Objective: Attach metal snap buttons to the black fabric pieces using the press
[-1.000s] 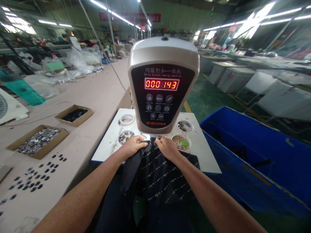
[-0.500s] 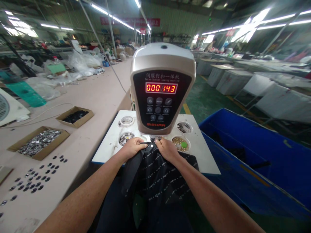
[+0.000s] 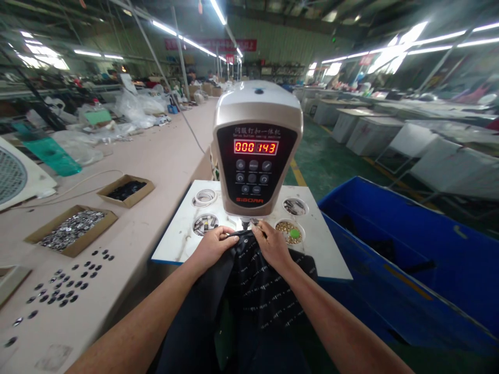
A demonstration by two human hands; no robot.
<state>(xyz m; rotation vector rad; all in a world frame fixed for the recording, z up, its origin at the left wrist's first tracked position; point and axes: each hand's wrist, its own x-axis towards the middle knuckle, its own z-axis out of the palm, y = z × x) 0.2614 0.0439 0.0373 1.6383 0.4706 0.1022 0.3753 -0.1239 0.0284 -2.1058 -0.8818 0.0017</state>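
A black garment (image 3: 268, 283) with rows of small white print hangs over the front edge of a button machine (image 3: 257, 161). My left hand (image 3: 212, 250) is closed on the garment's upper edge, thumb on top. A small round metal snap (image 3: 245, 240) shows on the cloth between my hands. My right hand (image 3: 272, 245) pinches at the right end of the same edge, its fingertips close under the machine head. Whether a small part is also between those fingertips I cannot make out. The machine's red display reads 000143.
The white machine table (image 3: 331, 254) has round wells with brass-coloured parts (image 3: 284, 227) and metal pieces (image 3: 205, 224). On the long left table stand a box of metal rings (image 3: 72, 228), a box of black parts (image 3: 127, 190) and scattered round pieces (image 3: 68, 283). A blue bin (image 3: 351, 311) stands right.
My right hand has shifted slightly and its fingers are drawn up more toward the machine head. The view has tilted a little upward. My left hand still grips the garment's edge.
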